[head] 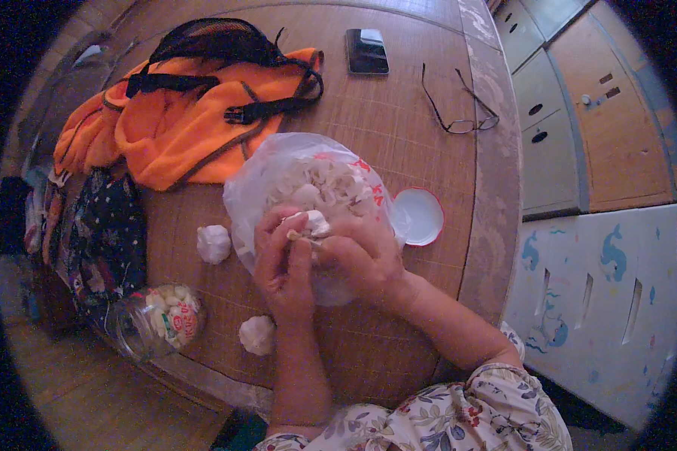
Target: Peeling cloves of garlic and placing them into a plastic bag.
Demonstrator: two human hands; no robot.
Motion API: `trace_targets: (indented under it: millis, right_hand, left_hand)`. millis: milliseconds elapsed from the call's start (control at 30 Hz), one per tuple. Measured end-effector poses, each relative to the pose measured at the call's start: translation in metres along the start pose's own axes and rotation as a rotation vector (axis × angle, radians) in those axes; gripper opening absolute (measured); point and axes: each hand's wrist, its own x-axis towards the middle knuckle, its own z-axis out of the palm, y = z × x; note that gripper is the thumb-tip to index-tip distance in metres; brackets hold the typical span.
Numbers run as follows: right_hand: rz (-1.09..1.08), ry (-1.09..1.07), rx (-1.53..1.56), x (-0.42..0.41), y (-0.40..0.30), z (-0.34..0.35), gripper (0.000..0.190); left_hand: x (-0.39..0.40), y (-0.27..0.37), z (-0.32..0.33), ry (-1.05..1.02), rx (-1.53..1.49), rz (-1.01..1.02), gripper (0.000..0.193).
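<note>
Both my hands meet over a thin white plastic bag (254,175) that lies open and holds papery garlic skins (333,189). My left hand (285,265) grips a partly peeled garlic bulb (315,222) between thumb and fingers. My right hand (361,256) is closed against the bulb's near side, its fingertips pinching at the skin or stem. One whole garlic bulb (214,244) sits left of the bag, and another garlic bulb (257,335) lies beside my left forearm. A glass jar (161,321) with peeled cloves stands at the table's near left edge.
A white jar lid with a red rim (418,216) lies right of the bag. Farther back are an orange garment with black straps (175,129), a smartphone (368,52) and eyeglasses (461,125). Dark patterned cloth (110,231) hangs at the left edge; cabinets (603,113) stand right.
</note>
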Motion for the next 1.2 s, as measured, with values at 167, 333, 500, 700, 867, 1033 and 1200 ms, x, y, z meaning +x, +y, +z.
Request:
trace_targets:
  millis: [167,333,500,700,867,1033,1200]
  right_hand:
    - [-0.102,-0.045,-0.082,-0.003,0.000,0.003,0.011]
    - [-0.178,0.115,-0.054,-0.003,0.006,0.004,0.009]
    - [-0.189,0.086,-0.125,-0.003,0.004,-0.006,0.012]
    - [-0.093,0.118,-0.071,-0.004,0.004,-0.009,0.026]
    - [-0.103,0.110,-0.052,-0.001,0.003,-0.011,0.033]
    - [0.018,0.101,0.016,-0.002,0.001,-0.012,0.031]
    - [0.122,0.056,0.048,0.004,-0.006,-0.018,0.028]
  left_hand:
    - [-0.005,-0.001,0.001,0.167,-0.336,-0.258,0.019]
    - [-0.004,0.005,0.004,0.162,-0.316,-0.192,0.021]
    - [-0.003,0.004,0.002,0.150,-0.311,-0.156,0.023]
    - [-0.003,0.005,0.014,0.075,-0.403,-0.053,0.020]
    - [-0.003,0.001,0.010,-0.009,-0.323,0.000,0.022]
    - [-0.004,0.010,0.010,-0.055,-0.196,0.011,0.020]
    - [-0.005,0.008,0.006,-0.150,0.106,0.174,0.017]
